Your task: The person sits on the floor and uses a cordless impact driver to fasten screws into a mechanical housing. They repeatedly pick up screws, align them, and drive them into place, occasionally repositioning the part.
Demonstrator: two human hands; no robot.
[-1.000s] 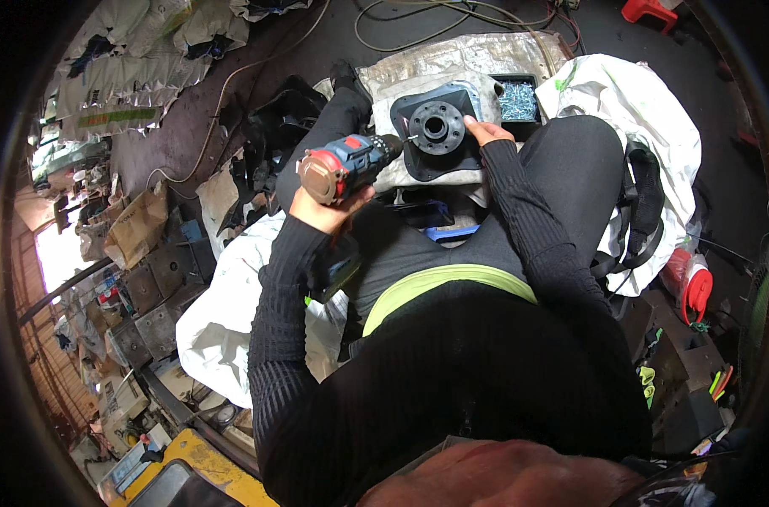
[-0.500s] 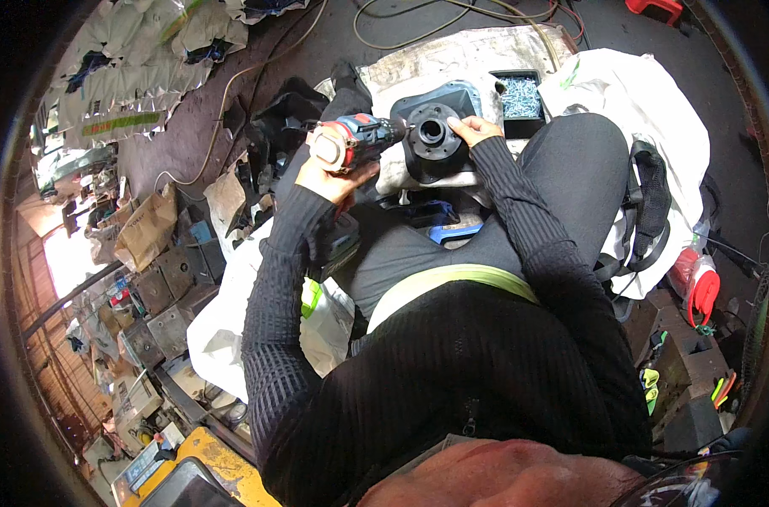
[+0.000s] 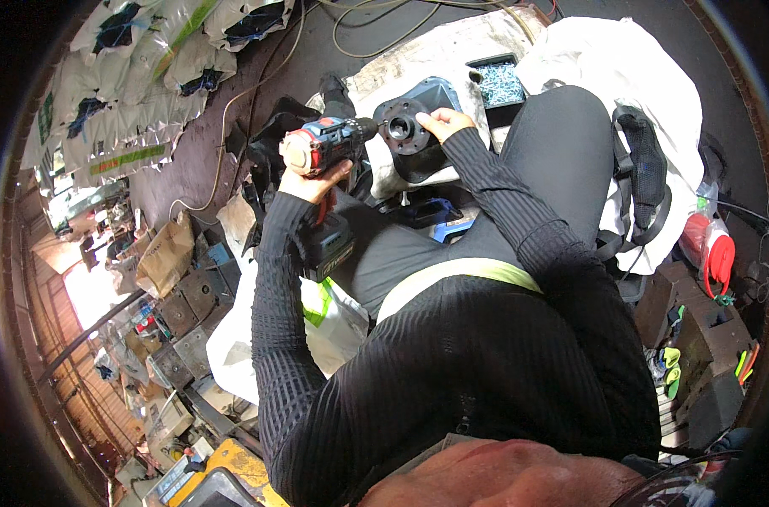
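- Left hand: fingers wrapped around the drill, gripping it; trigger finger not readable.
- Right hand: thumb and fingers at the right edge of the flange, seemingly pinching it.
- Change: drill nose closer to the flange than a second ago, drill a bit more level; tool and part are now brought together at the left rim. Contact is too small and dark to be sure of.
- Flange: between the knees, on the black boot, with white cloth around it.
- Pose: left wrist low behind the drill, left forearm rising from below, drill pointing right; right forearm slants in from lower right.
- Farther out: black tray of screws, up and right of the right hand.
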